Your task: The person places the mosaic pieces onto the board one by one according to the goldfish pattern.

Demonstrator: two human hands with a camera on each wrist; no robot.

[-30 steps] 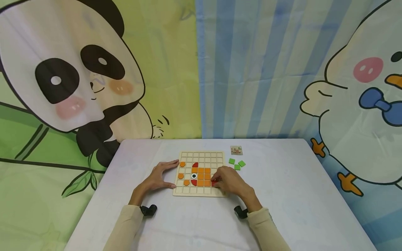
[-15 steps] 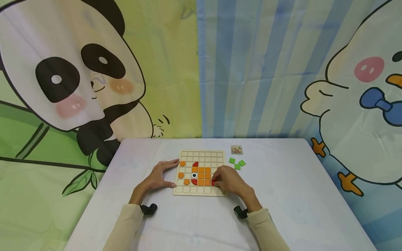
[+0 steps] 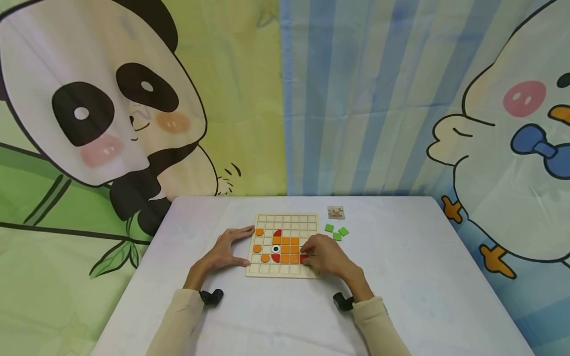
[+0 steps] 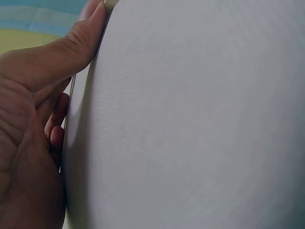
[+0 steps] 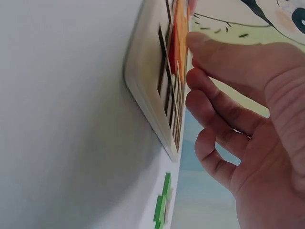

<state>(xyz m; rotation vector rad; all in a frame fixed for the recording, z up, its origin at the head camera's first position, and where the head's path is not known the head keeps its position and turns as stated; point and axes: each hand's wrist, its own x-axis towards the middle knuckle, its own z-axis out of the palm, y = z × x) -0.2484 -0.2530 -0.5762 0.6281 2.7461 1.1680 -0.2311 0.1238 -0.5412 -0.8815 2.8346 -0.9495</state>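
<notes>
A square wooden grid board (image 3: 282, 273) lies on the white table. My left hand (image 3: 221, 249) spans the board's left edge, thumb and fingers spread and touching it. Over the board's right side is my right hand (image 3: 327, 254), fingers loosely bent above a red piece (image 3: 304, 259) that sits in a cell there. In the right wrist view, the thumb tip is close to the red and orange pieces, with nothing visibly pinched. Orange square tiles (image 3: 290, 249), a round eye piece (image 3: 276, 249), a red quarter-round piece (image 3: 277, 233) and orange discs (image 3: 260, 232) fill other cells.
Several loose green square tiles (image 3: 337, 237) lie right of the board, just beyond the right hand. A small patterned card (image 3: 336, 212) is behind them. A printed curtain (image 3: 356, 99) hangs past the table's (image 3: 423, 272) far edge.
The red piece, earlier under my right fingertips, now lies in its cell with the index finger lifted slightly off it. My left hand stays at the board's edge.
</notes>
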